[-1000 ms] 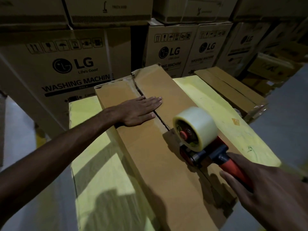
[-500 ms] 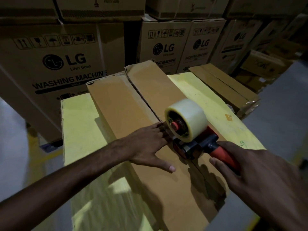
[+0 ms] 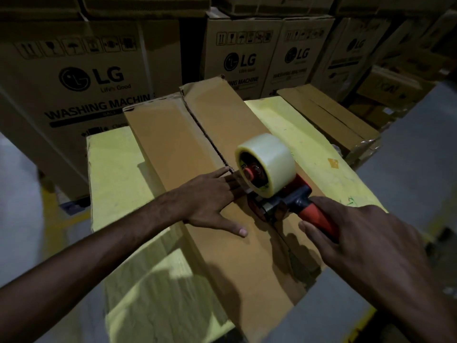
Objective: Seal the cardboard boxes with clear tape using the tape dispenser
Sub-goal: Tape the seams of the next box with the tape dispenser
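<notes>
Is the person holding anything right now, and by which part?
The right hand grips the tape dispenser by its red handle. The left hand holds nothing; it lies flat on the cardboard box beside the seam.

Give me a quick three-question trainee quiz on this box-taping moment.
1. True or false: the right hand grips the red-handled tape dispenser.
2. The left hand: A) lies flat on the brown cardboard box beside the seam; B) rests on top of the dispenser; C) hangs off the box.
3. What colour is the surface under that box?
Key: 1 true; 2 A; 3 yellow.
</notes>
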Available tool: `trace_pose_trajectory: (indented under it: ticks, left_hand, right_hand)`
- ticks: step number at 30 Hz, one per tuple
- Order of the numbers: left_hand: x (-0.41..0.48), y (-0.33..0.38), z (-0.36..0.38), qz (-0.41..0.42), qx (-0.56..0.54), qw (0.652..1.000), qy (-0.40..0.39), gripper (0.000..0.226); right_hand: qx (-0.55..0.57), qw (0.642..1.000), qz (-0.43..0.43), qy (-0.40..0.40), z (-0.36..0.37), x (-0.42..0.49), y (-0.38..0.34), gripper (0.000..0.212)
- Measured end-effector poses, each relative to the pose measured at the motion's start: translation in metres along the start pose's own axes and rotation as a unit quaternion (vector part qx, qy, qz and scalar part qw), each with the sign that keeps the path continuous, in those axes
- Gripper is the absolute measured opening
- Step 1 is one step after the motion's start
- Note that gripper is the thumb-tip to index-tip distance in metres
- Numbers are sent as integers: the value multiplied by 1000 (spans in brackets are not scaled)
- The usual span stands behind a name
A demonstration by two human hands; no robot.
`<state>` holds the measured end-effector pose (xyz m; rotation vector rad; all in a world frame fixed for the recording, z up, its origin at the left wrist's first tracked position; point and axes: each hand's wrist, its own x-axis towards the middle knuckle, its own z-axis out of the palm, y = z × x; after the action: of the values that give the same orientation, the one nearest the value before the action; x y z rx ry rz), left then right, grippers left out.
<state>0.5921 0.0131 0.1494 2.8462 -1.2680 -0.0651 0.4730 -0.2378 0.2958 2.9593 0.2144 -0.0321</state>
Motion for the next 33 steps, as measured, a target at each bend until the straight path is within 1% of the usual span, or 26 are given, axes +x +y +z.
trace_pose_trajectory:
  ticks: [4, 7, 11, 15, 20, 23, 26, 29, 31, 33]
  left_hand:
    - [0, 0, 0, 0, -2, 1000, 9, 110]
    - [1, 0, 2, -2, 5, 1000, -7, 112]
    - [4, -1, 2, -10, 23, 998, -51, 112]
    - [3, -3, -2, -4, 27, 998, -60, 109]
    - [0, -2, -1, -16, 19, 998, -58, 109]
    - [-2, -1, -2, -15, 12, 998, -61, 108]
    - [-3, 3, -6, -15, 14, 998, -57, 107]
    - [-3, 13, -9, -32, 21, 998, -43, 109]
    - [-4, 28, -9, -38, 18, 998, -41, 113]
    - [-6, 51, -5, -24, 5, 999, -40, 114]
  right_hand:
    - [-23, 999, 12, -30, 2, -14, 11, 58]
    - [-9, 998, 22, -53, 8, -29, 22, 64]
    - [12, 999, 40, -31, 12, -53, 38, 74]
    - [60, 996, 56, -27, 22, -76, 57, 80]
    - [130, 989, 67, 4, 22, -106, 78, 63]
    - [182, 980, 78, 7, 23, -134, 93, 50]
    - [204, 975, 90, -2, 30, -156, 105, 53]
    - [172, 980, 95, -10, 35, -160, 100, 57]
    - [150, 984, 96, -14, 39, -160, 95, 66]
    - [130, 987, 96, -10, 45, -162, 96, 76]
